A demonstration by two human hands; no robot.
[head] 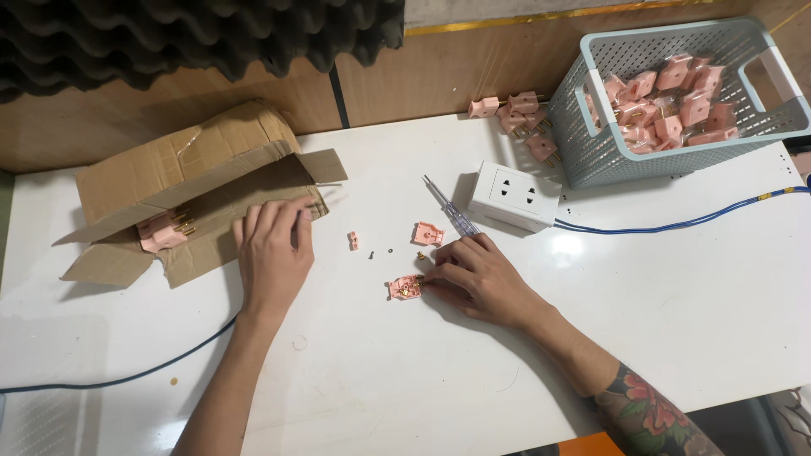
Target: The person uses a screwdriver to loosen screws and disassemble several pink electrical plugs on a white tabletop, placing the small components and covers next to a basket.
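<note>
On the white table (pixel 405 380), near its middle, lies an opened pink plug half (pixel 404 288) with brass parts showing inside — the right hand (pixel 481 279) has its fingertips pinched against that piece's right edge, so the plug sits just to the left of the grip, its long axis running roughly left to right. Whether the fingers also hold a small brass part I cannot tell. Just above lie the other plug half (pixel 427 234), a small pink clamp (pixel 353 241), loose screws (pixel 372 252) and a screwdriver (pixel 452 211) slanting toward a white socket block (pixel 515 196). The left hand (pixel 272 253) rests flat and holds nothing, fingertips at the edge of a torn cardboard box (pixel 194 169) — it is the farther hand. A grey basket (pixel 591 160) of pink plugs stands at the far right.
</note>
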